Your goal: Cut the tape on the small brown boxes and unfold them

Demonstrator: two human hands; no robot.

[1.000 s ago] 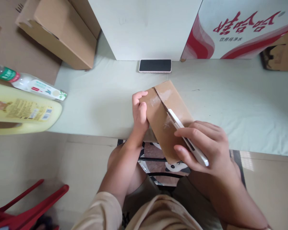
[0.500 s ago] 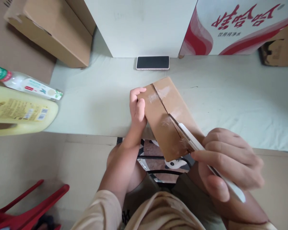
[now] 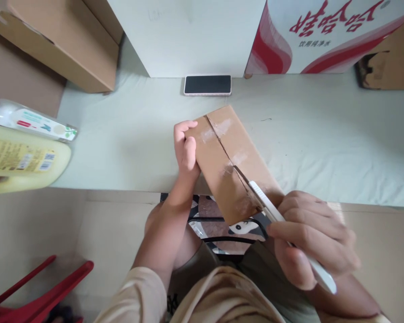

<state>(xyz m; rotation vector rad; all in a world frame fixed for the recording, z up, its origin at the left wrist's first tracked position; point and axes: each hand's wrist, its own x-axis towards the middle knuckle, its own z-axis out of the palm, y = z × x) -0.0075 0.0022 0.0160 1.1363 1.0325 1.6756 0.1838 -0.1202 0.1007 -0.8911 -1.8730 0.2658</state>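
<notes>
A small brown cardboard box (image 3: 218,179) is tilted over the table's front edge, with clear tape patches along its dark centre seam. My left hand (image 3: 187,146) grips its left side near the far corner, thumb on the near face and fingers round the edge. In my right hand (image 3: 314,240) is a white utility knife (image 3: 265,202), held in closed fingers. Its blade lies along the seam, the tip around the middle of the box's top. The handle's end sticks out below my palm.
A phone (image 3: 208,85) lies beyond the box, before a white carton (image 3: 195,40) and a red-and-white carton (image 3: 323,49). To the left are cardboard boxes (image 3: 74,54), a clear bottle (image 3: 33,121) and a yellow jug (image 3: 23,157). A red stool (image 3: 54,287) stands on the floor.
The knife tip has moved a little nearer to me along the seam, with my right hand slightly lower. My left hand keeps its hold on the box. The whole view has shifted slightly.
</notes>
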